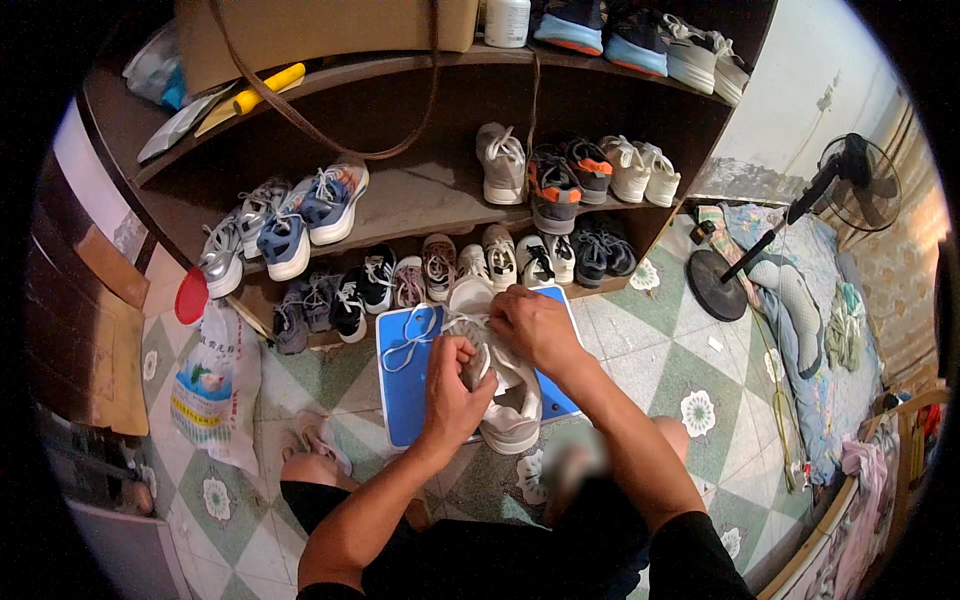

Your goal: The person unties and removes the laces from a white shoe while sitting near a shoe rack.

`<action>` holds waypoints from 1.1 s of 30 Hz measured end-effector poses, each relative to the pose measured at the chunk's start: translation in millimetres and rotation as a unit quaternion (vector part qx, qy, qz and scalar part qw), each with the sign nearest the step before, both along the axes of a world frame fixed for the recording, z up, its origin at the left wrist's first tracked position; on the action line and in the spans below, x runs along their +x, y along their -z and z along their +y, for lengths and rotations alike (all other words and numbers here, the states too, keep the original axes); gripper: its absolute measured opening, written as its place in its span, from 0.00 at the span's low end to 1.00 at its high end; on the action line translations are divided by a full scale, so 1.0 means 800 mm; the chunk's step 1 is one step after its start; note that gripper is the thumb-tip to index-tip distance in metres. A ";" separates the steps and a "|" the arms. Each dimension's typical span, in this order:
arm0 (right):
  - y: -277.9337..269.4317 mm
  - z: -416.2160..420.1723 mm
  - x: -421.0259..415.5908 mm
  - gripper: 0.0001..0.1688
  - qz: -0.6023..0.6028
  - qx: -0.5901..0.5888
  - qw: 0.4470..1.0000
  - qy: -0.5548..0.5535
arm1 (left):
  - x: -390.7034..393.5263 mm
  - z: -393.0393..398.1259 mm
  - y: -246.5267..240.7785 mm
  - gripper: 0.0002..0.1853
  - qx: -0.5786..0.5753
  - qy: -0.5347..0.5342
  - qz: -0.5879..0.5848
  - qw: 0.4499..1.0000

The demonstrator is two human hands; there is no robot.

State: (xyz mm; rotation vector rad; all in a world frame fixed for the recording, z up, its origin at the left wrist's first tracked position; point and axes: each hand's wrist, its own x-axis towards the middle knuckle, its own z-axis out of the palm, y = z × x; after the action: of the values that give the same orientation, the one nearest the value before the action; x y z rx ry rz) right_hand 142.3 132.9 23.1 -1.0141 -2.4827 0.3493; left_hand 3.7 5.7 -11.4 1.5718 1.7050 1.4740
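A pale white and grey sneaker (pixel 511 427) lies before me with its heel towards me, over a blue board with a white rim (pixel 405 412). At the left side of its opening, my left hand (pixel 459 386) pinches a white edge or strip; which one I cannot tell. My right hand (pixel 529 326) is closed at the shoe's right side, its fingertips at the lacing and partly hidden. A white shoelace (pixel 409 345) runs from the upper lacing and lies looped on the board's left part.
A dark shoe rack (pixel 420 191) with several pairs of shoes stands ahead. To the left sit a printed plastic bag (pixel 214 397) and a red object (pixel 192 296). A black fan (pixel 716 285) and a mattress with patterned bedding (pixel 806 330) are at the right, on a tiled floor (pixel 652 375).
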 end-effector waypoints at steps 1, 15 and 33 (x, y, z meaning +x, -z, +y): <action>-0.001 -0.001 -0.001 0.11 0.003 0.005 1.000 -0.002 | 0.000 0.000 0.005 0.22 0.002 -0.004 -0.004 1.000; -0.015 0.002 0.000 0.09 -0.025 0.113 0.993 -0.038 | 0.001 0.002 0.006 0.22 -0.017 -0.016 0.005 1.000; 0.008 -0.008 0.004 0.12 0.096 -0.028 0.994 0.030 | 0.002 0.001 0.007 0.21 0.003 -0.017 -0.003 1.000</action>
State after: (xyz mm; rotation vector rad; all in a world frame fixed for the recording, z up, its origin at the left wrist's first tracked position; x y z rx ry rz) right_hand 145.5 126.8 16.9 -1.0246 -2.2764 0.4777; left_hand 5.3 6.8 -17.0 1.5460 1.7343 1.5002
